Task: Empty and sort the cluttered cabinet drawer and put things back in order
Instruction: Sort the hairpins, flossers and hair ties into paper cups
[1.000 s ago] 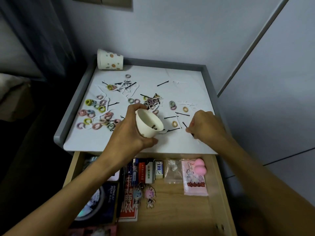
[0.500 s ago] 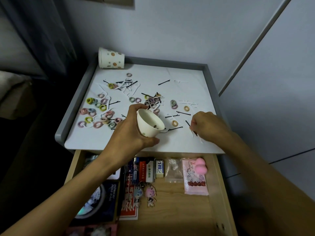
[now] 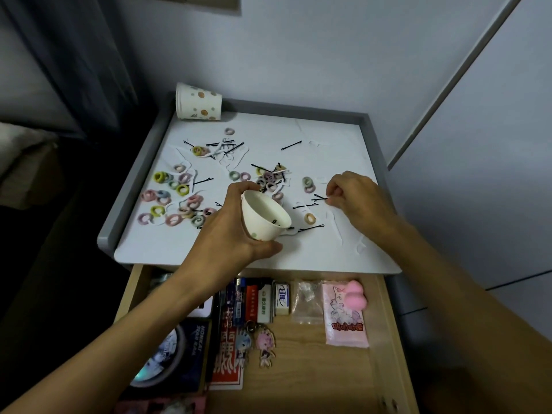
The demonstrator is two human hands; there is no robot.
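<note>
"Head view, foreground?"
"Open wooden drawer (image 3: 313, 369): flat packets, a rounded pink sponge (image 3: 355, 297)."
"Mid-field?"
"Left hand (image 3: 230, 231) grips a tilted paper cup (image 3: 263, 216) with hairpins inside, over the white tabletop (image 3: 328, 130). Right hand (image 3: 358, 198) pinches one thin black hairpin (image 3: 319, 198)."
"Beyond?"
"Scattered soft hair rings (image 3: 161, 177), a dotted cup (image 3: 198, 101) on its side at the grey rim, and a pale wall (image 3: 298, 55)."

We note a plain pale wall (image 3: 298, 55) across the far side. At the top edge of the view it carries a beige plate (image 3: 191, 3), cut off; we cannot tell what it is. Far left: a dark curtain (image 3: 74, 55) hanging in folds. Below it, at the left edge, lies a pale soft bundle (image 3: 24, 162), dim and blurred. Right: a pale panel (image 3: 493, 144), meeting the wall along a slanting grey seam (image 3: 451, 88).
</note>
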